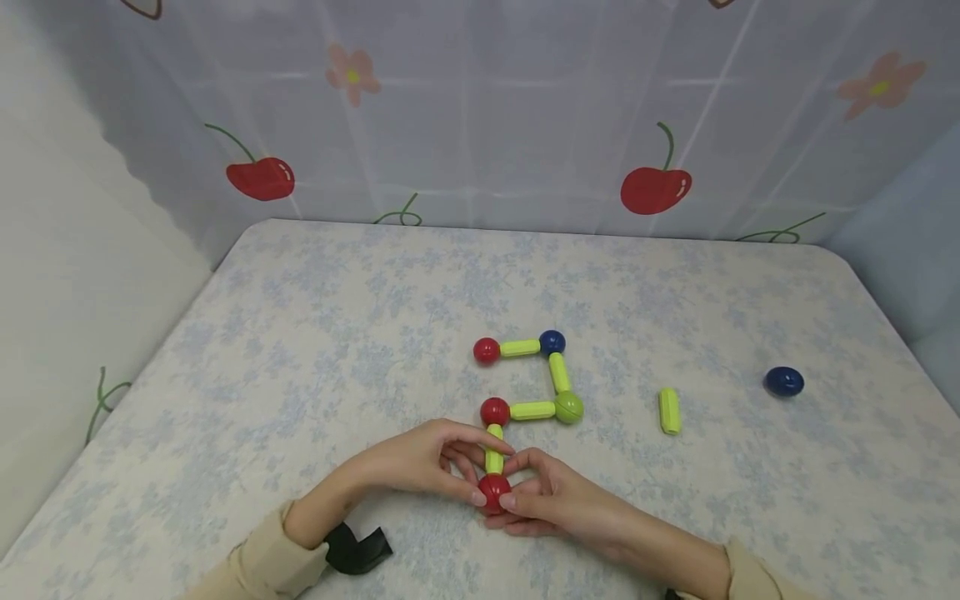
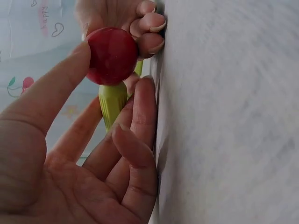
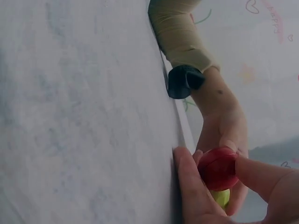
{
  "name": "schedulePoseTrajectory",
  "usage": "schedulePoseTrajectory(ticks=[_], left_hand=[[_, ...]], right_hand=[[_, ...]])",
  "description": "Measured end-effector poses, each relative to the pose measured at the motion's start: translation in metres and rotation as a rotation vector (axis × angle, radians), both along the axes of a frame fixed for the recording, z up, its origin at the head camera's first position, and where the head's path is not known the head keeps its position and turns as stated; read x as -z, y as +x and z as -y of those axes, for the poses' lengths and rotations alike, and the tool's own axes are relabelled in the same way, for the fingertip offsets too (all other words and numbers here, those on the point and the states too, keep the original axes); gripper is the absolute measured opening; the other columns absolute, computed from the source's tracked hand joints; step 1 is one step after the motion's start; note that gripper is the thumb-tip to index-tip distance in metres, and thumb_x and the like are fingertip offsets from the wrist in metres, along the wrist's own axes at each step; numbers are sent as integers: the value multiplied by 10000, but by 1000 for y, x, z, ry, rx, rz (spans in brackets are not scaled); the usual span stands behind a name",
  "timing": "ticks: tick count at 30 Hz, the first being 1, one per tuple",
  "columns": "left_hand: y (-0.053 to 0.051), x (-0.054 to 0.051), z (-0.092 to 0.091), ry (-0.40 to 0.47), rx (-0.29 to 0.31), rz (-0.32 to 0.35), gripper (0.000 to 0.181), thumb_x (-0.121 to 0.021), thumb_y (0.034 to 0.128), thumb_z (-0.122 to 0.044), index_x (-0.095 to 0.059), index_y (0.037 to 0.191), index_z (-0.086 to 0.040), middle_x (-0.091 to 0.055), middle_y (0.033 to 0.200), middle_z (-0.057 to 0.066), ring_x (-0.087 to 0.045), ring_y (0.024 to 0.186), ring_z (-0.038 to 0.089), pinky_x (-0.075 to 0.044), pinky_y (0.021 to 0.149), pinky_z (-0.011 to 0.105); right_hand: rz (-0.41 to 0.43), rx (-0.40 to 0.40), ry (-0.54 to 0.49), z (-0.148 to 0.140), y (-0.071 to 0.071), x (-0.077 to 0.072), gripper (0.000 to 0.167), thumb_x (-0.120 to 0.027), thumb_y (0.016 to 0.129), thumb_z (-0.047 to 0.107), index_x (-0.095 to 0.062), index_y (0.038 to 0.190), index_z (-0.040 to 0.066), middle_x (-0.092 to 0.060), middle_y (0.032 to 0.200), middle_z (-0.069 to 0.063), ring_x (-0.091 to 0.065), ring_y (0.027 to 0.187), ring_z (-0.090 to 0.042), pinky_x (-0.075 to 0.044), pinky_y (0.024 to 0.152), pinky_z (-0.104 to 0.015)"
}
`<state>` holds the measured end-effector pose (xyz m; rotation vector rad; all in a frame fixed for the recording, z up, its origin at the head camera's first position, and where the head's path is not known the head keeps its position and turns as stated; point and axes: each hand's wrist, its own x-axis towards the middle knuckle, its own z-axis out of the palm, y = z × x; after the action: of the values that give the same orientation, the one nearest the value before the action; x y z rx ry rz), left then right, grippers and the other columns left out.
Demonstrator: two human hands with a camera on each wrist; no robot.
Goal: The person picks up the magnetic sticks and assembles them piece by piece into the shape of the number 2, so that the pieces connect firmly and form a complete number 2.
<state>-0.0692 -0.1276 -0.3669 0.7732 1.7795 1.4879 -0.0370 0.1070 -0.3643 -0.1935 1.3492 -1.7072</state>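
Observation:
A red ball (image 1: 494, 493) sits at the near end of a yellow-green rod (image 1: 493, 454), and both hands are at it. My right hand (image 1: 551, 497) pinches this ball between thumb and fingers. From the other side my left hand (image 1: 431, 460) has its thumb against the ball and its fingers about the rod; the left wrist view shows the ball (image 2: 113, 56) meeting the rod (image 2: 113, 100). Beyond, the chain runs on through another red ball (image 1: 495, 412), a rod (image 1: 532, 410), a green ball (image 1: 569, 407), a rod (image 1: 559, 372), a blue ball (image 1: 552, 342), a rod (image 1: 520, 348) and a red ball (image 1: 486, 351).
To the right of the chain a loose yellow-green rod (image 1: 670, 411) lies on the flowered tablecloth (image 1: 337, 333). Farther right is a dark blue oval piece (image 1: 784, 382). A black strap end (image 1: 358, 550) hangs by the left wrist. A printed curtain (image 1: 465, 117) stands behind the table.

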Motion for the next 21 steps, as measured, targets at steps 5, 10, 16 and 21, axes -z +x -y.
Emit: schedulePoseTrajectory(ticks=[5,10,16,21], left_hand=[[-1,0,-1,1,-10,-12,471,-735,803,-33,-579,1248,-42,-640,979,42,-637,822,188,-506,674,276],[-3,1,-2,-39,-45,-8,463,-736,806,-52,-578,1242,-57,-621,928,55,-624,811,176,-498,667,269],[-4,2,-1,-62,-101,-47,456,-719,826,-86,-566,1256,-65,-599,955,52,-602,803,169,-498,682,278],[-5,3,0,-59,-153,-62,453,-699,847,-93,-551,1273,-54,-590,989,64,-591,826,190,-490,707,290]], right_hand=[[-208,-68,64,-15,-13,-5,417,-574,941,91,-345,1243,-83,-643,1010,-216,-634,939,-321,-503,792,-371],[-648,7,297,-43,-31,-17,308,-593,931,99,-500,1179,-57,-650,949,-123,-641,854,-234,-517,713,-304],[-1227,349,798,-91,-59,-19,180,-642,889,69,-625,1061,19,-596,830,-14,-553,666,-164,-461,512,-288],[-1235,424,1068,-132,-75,-15,195,-600,934,236,-599,905,44,-496,659,-14,-438,525,-197,-358,440,-323]])
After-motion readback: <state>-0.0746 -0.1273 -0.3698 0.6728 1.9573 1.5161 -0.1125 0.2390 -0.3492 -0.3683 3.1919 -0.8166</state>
